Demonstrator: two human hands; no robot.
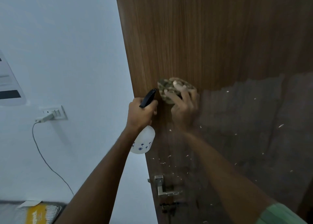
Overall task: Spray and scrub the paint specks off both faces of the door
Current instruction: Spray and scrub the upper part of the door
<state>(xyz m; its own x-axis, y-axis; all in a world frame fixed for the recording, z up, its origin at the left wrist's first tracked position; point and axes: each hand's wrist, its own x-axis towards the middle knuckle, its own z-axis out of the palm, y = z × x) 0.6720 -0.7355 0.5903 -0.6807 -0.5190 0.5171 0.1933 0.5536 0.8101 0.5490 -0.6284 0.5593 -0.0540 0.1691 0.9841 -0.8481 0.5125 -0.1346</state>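
A brown wood-grain door (211, 37) fills the right side of the head view. Its lower part looks darker, with small white paint specks (227, 91) scattered over it. My right hand (183, 108) grips a round greenish scrub pad (165, 88) and presses it against the door near the left edge. My left hand (141, 114) grips a white spray bottle (144, 142) with a black trigger head, whose nozzle points at the door just left of the pad.
A metal lever handle (163, 189) and lock sit low on the door. On the white wall (67, 54) to the left, a plug sits in a socket (53, 114) with its cable hanging down. A yellow and white package (36, 214) lies at the bottom left.
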